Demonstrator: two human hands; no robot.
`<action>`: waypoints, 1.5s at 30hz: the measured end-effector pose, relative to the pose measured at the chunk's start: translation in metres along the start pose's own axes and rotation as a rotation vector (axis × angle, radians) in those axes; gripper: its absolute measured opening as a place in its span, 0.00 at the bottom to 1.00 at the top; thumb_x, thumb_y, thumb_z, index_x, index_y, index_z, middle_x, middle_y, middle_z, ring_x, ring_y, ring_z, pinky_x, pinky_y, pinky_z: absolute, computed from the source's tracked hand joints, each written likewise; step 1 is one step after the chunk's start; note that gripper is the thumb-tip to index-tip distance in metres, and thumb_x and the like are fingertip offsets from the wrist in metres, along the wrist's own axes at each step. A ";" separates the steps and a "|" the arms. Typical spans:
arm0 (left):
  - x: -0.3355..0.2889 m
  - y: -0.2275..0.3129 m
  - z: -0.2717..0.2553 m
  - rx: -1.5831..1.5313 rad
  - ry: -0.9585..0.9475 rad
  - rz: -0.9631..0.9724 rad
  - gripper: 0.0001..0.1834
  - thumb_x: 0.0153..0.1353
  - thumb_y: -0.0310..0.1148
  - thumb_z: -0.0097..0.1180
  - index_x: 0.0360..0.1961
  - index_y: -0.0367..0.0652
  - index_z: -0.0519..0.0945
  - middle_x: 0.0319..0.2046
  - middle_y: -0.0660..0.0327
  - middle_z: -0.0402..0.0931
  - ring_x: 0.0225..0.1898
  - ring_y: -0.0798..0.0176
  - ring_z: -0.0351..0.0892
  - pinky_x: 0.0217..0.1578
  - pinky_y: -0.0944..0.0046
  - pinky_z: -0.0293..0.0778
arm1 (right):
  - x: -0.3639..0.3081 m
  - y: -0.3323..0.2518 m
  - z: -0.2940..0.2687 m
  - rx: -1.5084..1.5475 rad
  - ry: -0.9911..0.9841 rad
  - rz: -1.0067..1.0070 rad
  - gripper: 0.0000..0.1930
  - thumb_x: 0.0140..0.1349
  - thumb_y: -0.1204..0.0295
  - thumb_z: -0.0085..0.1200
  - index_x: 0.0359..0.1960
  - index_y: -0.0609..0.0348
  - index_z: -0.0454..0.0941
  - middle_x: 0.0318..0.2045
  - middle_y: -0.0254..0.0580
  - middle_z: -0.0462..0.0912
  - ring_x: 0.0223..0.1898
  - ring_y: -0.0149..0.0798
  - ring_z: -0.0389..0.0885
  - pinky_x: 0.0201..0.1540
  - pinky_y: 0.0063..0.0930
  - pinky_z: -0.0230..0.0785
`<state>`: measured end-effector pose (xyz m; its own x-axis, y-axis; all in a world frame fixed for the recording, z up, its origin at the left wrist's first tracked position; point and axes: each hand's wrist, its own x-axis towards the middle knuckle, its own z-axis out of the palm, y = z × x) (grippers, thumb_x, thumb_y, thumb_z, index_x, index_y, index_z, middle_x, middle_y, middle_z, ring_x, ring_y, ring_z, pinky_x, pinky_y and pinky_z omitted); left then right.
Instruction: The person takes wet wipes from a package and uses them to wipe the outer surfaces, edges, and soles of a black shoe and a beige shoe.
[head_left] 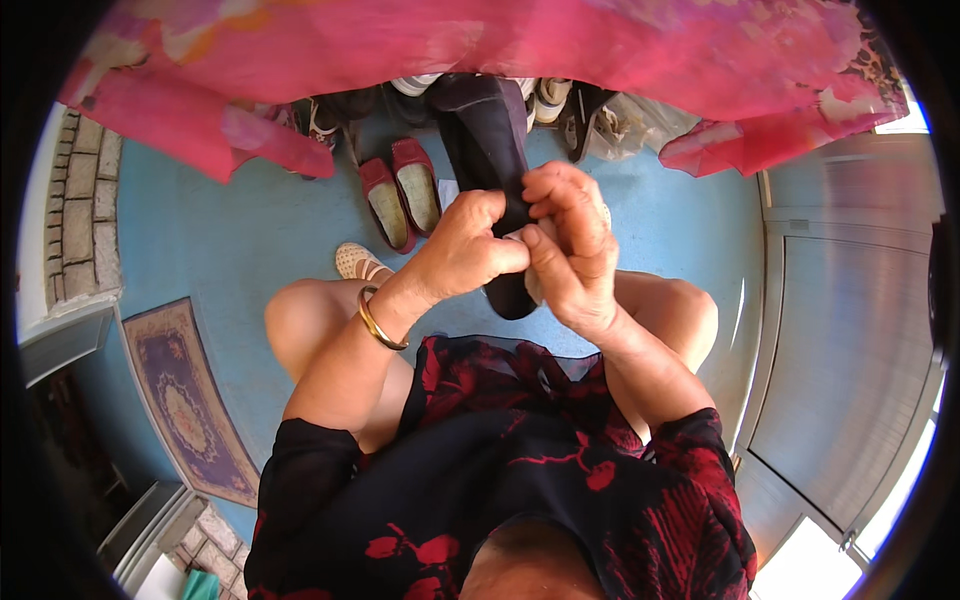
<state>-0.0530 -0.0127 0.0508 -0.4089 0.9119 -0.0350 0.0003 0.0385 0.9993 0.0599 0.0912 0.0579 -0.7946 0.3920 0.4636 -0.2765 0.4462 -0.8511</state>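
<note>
Handling the boot: by the look of it, you are at close finger-work — both hands meet over the black boot (pixel 485 145), which reaches from the pink curtain (pixel 480 40) down between your knees (pixel 303 315).
Left hand: your left hand (pixel 460 248) curls in at the boot's left side, its thumb pointing toward the right thumb; whether its fingers pinch anything, you cannot tell from this view.
Right hand: your right hand (pixel 578 262) has its fingers bent inward, closed on a pale scrap (pixel 534 286) beside the boot's right edge; its material is unclear.
Next move: probably calls for one hand to steady the boot while the other guides the scrap with a light pinch.
Crowded edge: maroon shoes (pixel 419 197) sit left of the boot; more footwear (pixel 552 98) and a plastic bag (pixel 630 125) lie under the curtain's hem, so a forward reach could snag.
Floor room: blue floor (pixel 225 245) spreads both ways, to the patterned mat (pixel 185 405) at left and grey panels (pixel 850 330) at right — sideways moves have more space.
</note>
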 end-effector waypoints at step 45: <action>-0.018 -0.004 0.021 0.463 -0.169 0.185 0.12 0.29 0.30 0.52 0.13 0.36 0.62 0.15 0.47 0.65 0.21 0.42 0.67 0.21 0.51 0.62 | 0.019 0.016 -0.007 -0.416 0.112 -0.093 0.12 0.50 0.85 0.55 0.37 0.61 0.81 0.27 0.44 0.75 0.25 0.40 0.75 0.27 0.25 0.67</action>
<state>-0.0266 -0.0209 0.0467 -0.2111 0.9722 0.1013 0.4778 0.0122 0.8784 0.0442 0.1111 0.0546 -0.7068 0.4094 0.5769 -0.0847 0.7607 -0.6436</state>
